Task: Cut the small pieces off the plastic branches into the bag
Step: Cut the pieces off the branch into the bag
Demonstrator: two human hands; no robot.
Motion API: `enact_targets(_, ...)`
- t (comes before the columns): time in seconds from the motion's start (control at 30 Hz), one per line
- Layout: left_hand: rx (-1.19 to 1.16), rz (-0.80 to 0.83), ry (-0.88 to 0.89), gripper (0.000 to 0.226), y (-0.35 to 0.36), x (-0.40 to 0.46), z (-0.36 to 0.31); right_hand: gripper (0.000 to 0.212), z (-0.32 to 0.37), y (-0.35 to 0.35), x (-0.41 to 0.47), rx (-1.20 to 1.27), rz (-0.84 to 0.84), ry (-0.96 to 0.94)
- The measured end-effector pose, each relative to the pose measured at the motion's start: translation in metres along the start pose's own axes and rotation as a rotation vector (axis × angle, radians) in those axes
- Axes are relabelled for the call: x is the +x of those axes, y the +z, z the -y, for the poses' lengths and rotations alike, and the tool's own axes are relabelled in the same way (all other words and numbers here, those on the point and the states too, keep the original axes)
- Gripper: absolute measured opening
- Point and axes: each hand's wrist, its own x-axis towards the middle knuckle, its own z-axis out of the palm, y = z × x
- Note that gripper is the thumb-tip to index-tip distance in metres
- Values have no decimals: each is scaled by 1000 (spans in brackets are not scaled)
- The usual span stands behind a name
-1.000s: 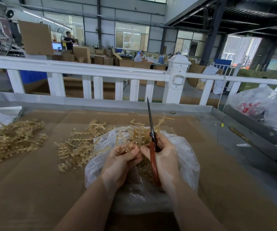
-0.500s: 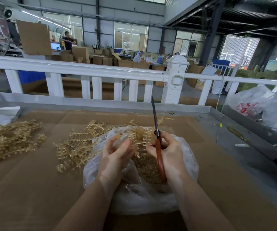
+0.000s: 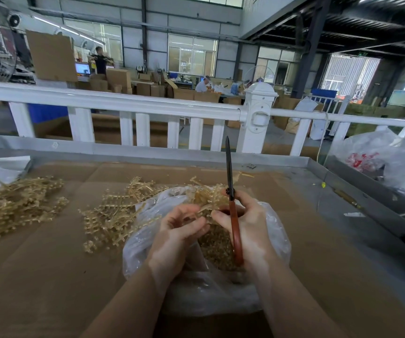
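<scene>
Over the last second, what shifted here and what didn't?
The left hand opened briefly, then pinched the plastic branch again over the bag. The right hand kept its grip on the scissors, blades closed and pointing up. The branch piles stayed put.

left: branch pile (image 3: 113, 215) blocks | right: bare cardboard (image 3: 318, 240) (open)

- The left hand (image 3: 179, 230) is pinching a branch (image 3: 208, 201) over the open bag (image 3: 269, 228).
- The right hand (image 3: 245, 225) is gripping scissors (image 3: 233, 215), blades pointing up.
- Two branch piles (image 3: 113, 215) (image 3: 13, 206) are lying on the cardboard-covered counter (image 3: 50, 276).
- A white railing (image 3: 148, 106) is standing behind.
</scene>
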Motion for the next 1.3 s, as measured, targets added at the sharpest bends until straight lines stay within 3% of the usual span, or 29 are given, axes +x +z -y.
enact_targets(0.2,-7,28,-40,34,1,-1,-6,40,0,-3,0,-23,1,-12)
enact_targets(0.4,-42,-66,-36,10,5,-3,-5,45,-4,-3,-2,-47,44,14)
enact_targets(0.6,-72,-53,-43,26,8,-5,-5,44,-4,2,-1,-62,59,1)
enact_targets(0.97,-56,-103,43,29,8,-5,-6,30,-11,6,-2,-137,69,17)
enact_targets(1.17,49,-325,154,27,7,-5,-12,31,-18,2,-9,-505,105,26)
enact_targets(1.3,-45,-368,110,27,8,-9,-16,40,-25,4,-15,-743,175,-25)
